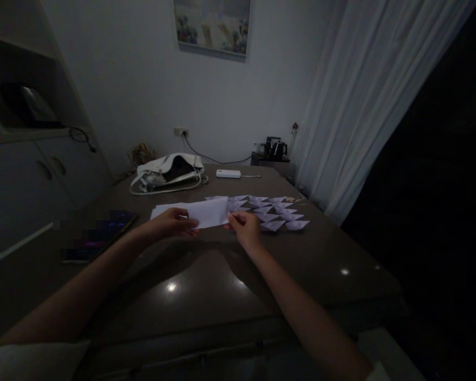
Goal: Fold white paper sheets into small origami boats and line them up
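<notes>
A white sheet of paper [210, 212] is held up above the table between my two hands. At its left end, my left hand [173, 222] grips it with the thumb on top and the fingers beneath. My right hand [244, 226] pinches its lower right corner. More white paper [161, 209] shows behind my left hand, on the table. Just beyond my right hand stand several small folded paper boats [273, 226] in rows, some partly hidden by the sheet and hand.
A dark tablet-like device [103, 233] with a lit screen lies at the left. Towards the back of the brown table [206, 296] are a white handbag [170, 170] and a white power bank [228, 173] with a short cable. A black kettle [277, 150] stands beyond, near the curtain [341, 106].
</notes>
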`<state>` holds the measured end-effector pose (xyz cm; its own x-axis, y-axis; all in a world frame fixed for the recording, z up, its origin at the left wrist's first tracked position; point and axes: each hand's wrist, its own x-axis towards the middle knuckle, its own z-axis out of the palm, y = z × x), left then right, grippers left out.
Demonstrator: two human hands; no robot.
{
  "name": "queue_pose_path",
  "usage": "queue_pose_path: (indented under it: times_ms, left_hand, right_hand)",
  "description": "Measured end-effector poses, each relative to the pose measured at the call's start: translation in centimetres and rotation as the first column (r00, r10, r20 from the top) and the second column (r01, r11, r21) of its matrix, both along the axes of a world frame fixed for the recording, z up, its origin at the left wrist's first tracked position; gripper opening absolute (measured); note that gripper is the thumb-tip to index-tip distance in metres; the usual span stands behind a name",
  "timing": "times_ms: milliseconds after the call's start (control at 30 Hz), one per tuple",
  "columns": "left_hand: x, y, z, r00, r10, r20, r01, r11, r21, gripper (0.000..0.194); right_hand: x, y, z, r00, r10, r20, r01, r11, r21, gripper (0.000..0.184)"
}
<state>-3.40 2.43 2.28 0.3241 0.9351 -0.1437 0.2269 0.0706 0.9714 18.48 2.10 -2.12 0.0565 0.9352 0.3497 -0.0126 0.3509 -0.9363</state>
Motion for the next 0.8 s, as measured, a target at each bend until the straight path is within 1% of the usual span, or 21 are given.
queue_pose_path:
  times_ms: [67, 133, 200, 267, 367, 467, 533, 633, 800]
  left_hand:
    - [-0.3, 0.2, 0.0, 0.999, 0.005, -0.044, -0.004, 1.000, 0.025, 0.035]
    - [-0.4, 0.4, 0.1, 0.995, -0.001, -0.096, 0.013, 0.992, 0.126, 0.038]
    - [-0.3, 0.4, 0.2, 0.984, -0.047, -0.170, 0.085, 0.971, 0.225, 0.036]
    - [0.0, 0.2, 0.2, 0.963, -0.100, -0.252, 0.167, 0.951, 0.260, 0.034]
    - [0.4, -0.1, 0.1, 0.941, -0.155, -0.302, 0.230, 0.945, 0.232, 0.037]
    - [0.6, -0.4, 0.0, 0.955, -0.174, -0.240, 0.222, 0.957, 0.189, 0.039]
    - [0.6, -0.5, 0.0, 0.965, -0.155, -0.213, 0.194, 0.966, 0.172, 0.039]
    - [0.6, -0.5, 0.0, 0.967, -0.111, -0.229, 0.152, 0.974, 0.169, 0.037]
    - [0.6, -0.6, -0.3, 0.962, -0.128, -0.242, 0.172, 0.970, 0.174, 0.041]
  right_hand:
    - [0.0, -0.3, 0.1, 0.997, 0.007, 0.081, -0.010, 0.999, 0.040, 0.016]
    - [-0.1, -0.6, 0.2, 0.988, 0.030, 0.152, -0.040, 0.997, 0.065, 0.015]
    - [-0.3, -0.9, 0.3, 0.973, 0.089, 0.215, -0.106, 0.992, 0.071, 0.013]
    - [-0.5, -1.2, 0.3, 0.950, 0.170, 0.261, -0.191, 0.980, 0.058, 0.013]
    - [-0.7, -1.6, 0.4, 0.923, 0.274, 0.270, -0.291, 0.957, 0.023, 0.012]
    - [-0.7, -1.7, 0.4, 0.908, 0.340, 0.245, -0.347, 0.938, -0.015, 0.014]
    - [-0.8, -1.7, 0.4, 0.905, 0.361, 0.225, -0.362, 0.931, -0.040, 0.014]
    - [-0.8, -1.5, 0.3, 0.904, 0.377, 0.200, -0.369, 0.926, -0.077, 0.013]
    - [-0.5, -1.4, 0.2, 0.889, 0.421, 0.178, -0.399, 0.905, -0.148, 0.016]
